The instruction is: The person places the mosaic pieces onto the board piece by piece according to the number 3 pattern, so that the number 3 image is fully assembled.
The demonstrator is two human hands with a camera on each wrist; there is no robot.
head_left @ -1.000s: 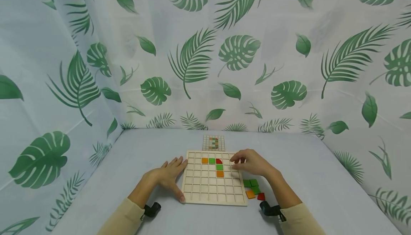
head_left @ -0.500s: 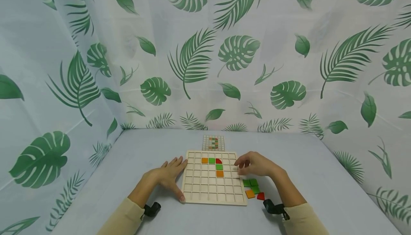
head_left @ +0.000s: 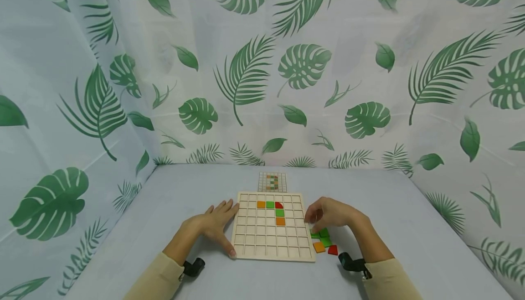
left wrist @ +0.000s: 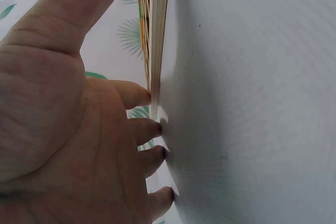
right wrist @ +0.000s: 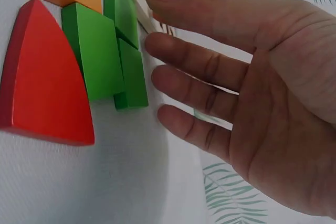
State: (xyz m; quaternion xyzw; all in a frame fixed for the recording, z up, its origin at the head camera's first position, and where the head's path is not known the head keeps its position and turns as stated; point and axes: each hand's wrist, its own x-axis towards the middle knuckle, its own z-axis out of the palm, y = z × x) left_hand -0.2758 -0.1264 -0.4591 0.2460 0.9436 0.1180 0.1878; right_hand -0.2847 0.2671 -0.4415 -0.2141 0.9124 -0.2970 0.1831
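Observation:
A square wooden grid board (head_left: 262,240) lies on the table. In its cells sit an orange tile (head_left: 261,204), a green tile (head_left: 270,204) and a red quarter-round tile (head_left: 279,205) in a row, with another green and another orange tile below the red one. My left hand (head_left: 215,227) is spread along the board's left edge, fingertips and thumb touching it. Just beyond the right edge, my right hand (head_left: 332,212) hovers, fingers loosely bent and holding nothing. Beneath it lie loose green tiles (right wrist: 95,51), a loose orange tile (head_left: 319,247) and a loose red tile (right wrist: 47,82).
Behind the board lies a small pattern card (head_left: 272,182) printed with a grid and coloured cells. A leaf-patterned curtain (head_left: 262,85) encloses the table at the back and sides. Both wrists wear black camera mounts.
My right hand has moved off the board, rightward and toward me, to over the loose green tiles. The left hand and the tiles on the board stay in place.

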